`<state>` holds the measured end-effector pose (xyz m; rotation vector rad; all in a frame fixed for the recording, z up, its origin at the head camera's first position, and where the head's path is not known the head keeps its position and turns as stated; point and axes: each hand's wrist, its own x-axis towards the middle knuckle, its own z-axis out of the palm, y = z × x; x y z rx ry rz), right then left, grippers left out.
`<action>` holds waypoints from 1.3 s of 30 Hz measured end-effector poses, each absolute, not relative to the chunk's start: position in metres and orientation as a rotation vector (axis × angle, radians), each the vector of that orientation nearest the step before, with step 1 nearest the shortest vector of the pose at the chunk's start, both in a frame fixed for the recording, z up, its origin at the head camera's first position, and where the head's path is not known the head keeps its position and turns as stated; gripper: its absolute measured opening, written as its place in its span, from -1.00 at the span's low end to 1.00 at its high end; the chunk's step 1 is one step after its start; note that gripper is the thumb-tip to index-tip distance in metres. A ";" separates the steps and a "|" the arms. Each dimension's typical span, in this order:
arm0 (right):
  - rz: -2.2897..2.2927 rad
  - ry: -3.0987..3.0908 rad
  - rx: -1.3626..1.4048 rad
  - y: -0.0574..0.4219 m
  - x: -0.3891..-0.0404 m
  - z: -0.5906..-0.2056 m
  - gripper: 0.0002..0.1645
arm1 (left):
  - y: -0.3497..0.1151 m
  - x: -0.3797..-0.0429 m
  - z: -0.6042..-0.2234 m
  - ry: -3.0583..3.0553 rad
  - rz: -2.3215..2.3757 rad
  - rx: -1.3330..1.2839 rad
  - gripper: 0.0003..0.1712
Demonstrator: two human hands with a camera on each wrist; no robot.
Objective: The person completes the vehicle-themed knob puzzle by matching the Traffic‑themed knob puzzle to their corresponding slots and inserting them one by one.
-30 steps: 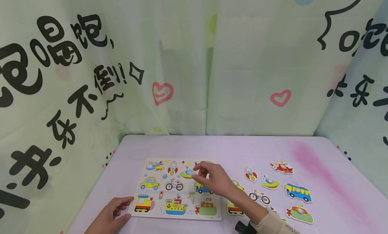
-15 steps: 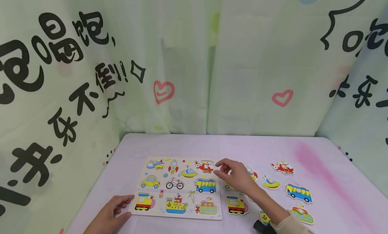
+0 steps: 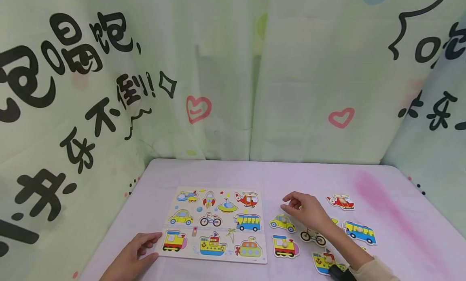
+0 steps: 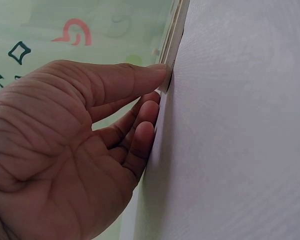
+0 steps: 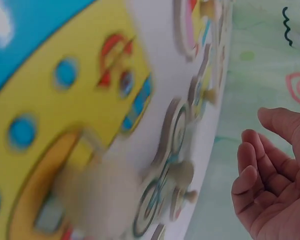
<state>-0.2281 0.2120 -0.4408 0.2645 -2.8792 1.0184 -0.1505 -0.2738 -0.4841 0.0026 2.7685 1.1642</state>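
Left hand [image 3: 132, 254] is loosely bent, touching the puzzle board [image 3: 228, 220] at its left edge. Right hand [image 3: 307, 210]'s relaxed, nothing in it, way closer to the car piece [image 3: 282, 223], lying lengthwise left-right just near-left of it.

Yellow car piece [image 3: 282, 223], red helicopter piece [image 3: 340, 201], pink-streaked table [image 3: 400, 220]

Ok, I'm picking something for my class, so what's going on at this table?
A person's left hand touches the left edge of a picture board lying on the table. Their right hand is raised near the loose car piece, holding nothing. The train piece, helicopter piece and bus piece also lie loose, right of the board.
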 end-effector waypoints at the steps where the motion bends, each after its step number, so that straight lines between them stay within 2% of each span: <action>1: 1.001 -2.887 0.258 0.215 -0.228 -0.441 -0.68 | -0.274 -0.150 -0.484 2.766 1.167 0.005 -0.40; 16: 0.926 -2.927 0.230 0.253 -0.231 -0.451 -0.69 | -0.272 -0.153 -0.482 2.766 1.177 0.010 -0.41; 25: 1.033 -2.937 0.303 0.263 -0.235 -0.456 -0.70 | -0.271 -0.153 -0.484 2.770 1.160 -0.027 -0.39; 39: 1.119 -2.993 0.233 0.269 -0.245 -0.455 -0.70 | -0.270 -0.152 -0.482 2.747 1.153 -0.082 -0.38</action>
